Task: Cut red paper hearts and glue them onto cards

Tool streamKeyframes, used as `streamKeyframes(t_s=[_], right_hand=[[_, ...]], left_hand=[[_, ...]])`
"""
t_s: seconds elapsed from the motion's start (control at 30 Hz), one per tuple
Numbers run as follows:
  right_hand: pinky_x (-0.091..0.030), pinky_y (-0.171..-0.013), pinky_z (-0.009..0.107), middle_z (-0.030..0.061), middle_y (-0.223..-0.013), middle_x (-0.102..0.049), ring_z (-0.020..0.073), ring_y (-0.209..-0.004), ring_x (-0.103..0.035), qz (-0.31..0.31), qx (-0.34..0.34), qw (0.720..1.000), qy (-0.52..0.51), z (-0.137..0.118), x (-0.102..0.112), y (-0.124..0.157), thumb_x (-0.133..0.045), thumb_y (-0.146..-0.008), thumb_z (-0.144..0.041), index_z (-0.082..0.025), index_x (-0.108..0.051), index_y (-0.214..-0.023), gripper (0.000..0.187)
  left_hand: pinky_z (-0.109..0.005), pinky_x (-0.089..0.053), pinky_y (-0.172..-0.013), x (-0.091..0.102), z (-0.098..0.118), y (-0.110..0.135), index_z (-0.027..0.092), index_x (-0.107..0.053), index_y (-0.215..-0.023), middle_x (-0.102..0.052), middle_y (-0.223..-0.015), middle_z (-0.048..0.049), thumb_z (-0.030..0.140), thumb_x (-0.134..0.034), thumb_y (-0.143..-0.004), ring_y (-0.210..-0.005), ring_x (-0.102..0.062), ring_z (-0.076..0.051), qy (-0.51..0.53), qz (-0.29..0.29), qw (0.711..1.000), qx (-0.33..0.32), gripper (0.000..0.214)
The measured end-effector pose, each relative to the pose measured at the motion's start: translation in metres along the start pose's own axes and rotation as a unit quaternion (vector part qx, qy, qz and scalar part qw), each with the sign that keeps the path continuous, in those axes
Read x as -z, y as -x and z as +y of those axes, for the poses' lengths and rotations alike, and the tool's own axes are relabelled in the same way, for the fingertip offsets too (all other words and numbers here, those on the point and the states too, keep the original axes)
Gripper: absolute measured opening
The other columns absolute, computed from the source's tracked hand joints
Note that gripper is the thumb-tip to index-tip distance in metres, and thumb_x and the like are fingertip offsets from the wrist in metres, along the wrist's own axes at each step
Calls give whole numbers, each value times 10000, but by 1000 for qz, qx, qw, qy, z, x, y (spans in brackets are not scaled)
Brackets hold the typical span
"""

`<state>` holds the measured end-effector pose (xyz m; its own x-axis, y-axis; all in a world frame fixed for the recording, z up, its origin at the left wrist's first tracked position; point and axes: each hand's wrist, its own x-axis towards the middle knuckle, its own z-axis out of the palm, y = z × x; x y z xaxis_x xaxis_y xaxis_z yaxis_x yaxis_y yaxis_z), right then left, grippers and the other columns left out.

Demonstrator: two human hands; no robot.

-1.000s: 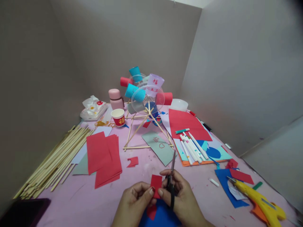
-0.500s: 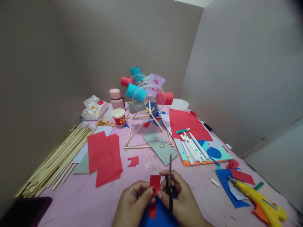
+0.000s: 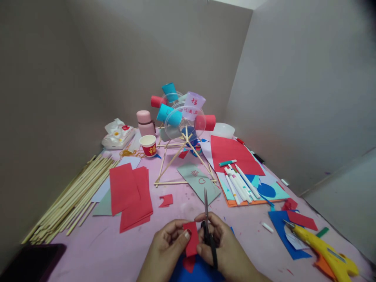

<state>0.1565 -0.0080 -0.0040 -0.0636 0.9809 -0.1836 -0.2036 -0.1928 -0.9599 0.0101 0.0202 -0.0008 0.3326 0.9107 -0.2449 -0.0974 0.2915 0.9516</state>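
Note:
Low in the middle of the view, my left hand (image 3: 169, 244) pinches a small red paper piece (image 3: 192, 237) between thumb and fingers. Right beside it, my right hand (image 3: 225, 244) grips black-handled scissors (image 3: 207, 225), whose closed blades point up and away from me at the paper's right edge. Under both hands lies blue paper (image 3: 202, 270) with a red scrap on it. Both hands hover just above the pink tabletop (image 3: 96, 250).
A stick-and-cup wheel model (image 3: 183, 117) stands at the back. Red sheets (image 3: 131, 196) and bamboo sticks (image 3: 70, 199) lie left, markers (image 3: 239, 182) on coloured paper to the right, a yellow glue gun (image 3: 326, 250) at far right. A paper cup (image 3: 148, 145) and pink bottle (image 3: 144, 122) sit behind.
The scissors have swung from leaning right to nearly upright and shifted left. The red paper piece has tilted and dropped a little in my left hand.

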Motion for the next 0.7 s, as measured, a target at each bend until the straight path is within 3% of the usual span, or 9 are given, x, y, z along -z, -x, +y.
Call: streamKeyframes(t_s=[0.17, 0.33, 0.5, 0.7], right_hand=[[-318, -514, 186, -71, -641, -528, 82, -559, -436, -27, -21, 998, -57, -2, 3, 0, -686, -538, -110, -193, -523, -972, 471], [-320, -526, 192, -72, -651, -530, 84, -560, -441, -40, -24, 997, -68, -3, 4, 1, -682, -537, -99, -196, -514, -988, 491], [-323, -512, 196, -70, -644, -523, 92, -553, -440, -23, -1, 999, -30, 0, 3, 2, -654, -563, -95, -212, -529, -983, 454], [-318, -492, 196, -52, -669, -541, 98, -557, -437, -26, 16, 1000, -5, 2, 4, 2, -713, -594, -135, -221, -520, -994, 452]], left_hand=[[-223, -481, -708, 9, 2, 0, 236, -717, -817, -742, -798, -10, 285, -630, -747, -774, -656, -174, -98, -4, 994, -47, 123], [-231, -482, -754, 8, 9, 6, 261, -734, -848, -748, -877, -15, 243, -560, -782, -837, -667, -190, -209, -19, 973, -99, 186], [-254, -489, -708, 7, 9, 6, 231, -739, -811, -754, -811, -29, 353, -590, -784, -768, -663, -205, -131, -15, 990, -46, 194], [-243, -472, -667, 9, 2, 2, 209, -723, -793, -731, -749, -14, 328, -693, -685, -733, -632, -185, -69, 16, 997, 11, 163]])
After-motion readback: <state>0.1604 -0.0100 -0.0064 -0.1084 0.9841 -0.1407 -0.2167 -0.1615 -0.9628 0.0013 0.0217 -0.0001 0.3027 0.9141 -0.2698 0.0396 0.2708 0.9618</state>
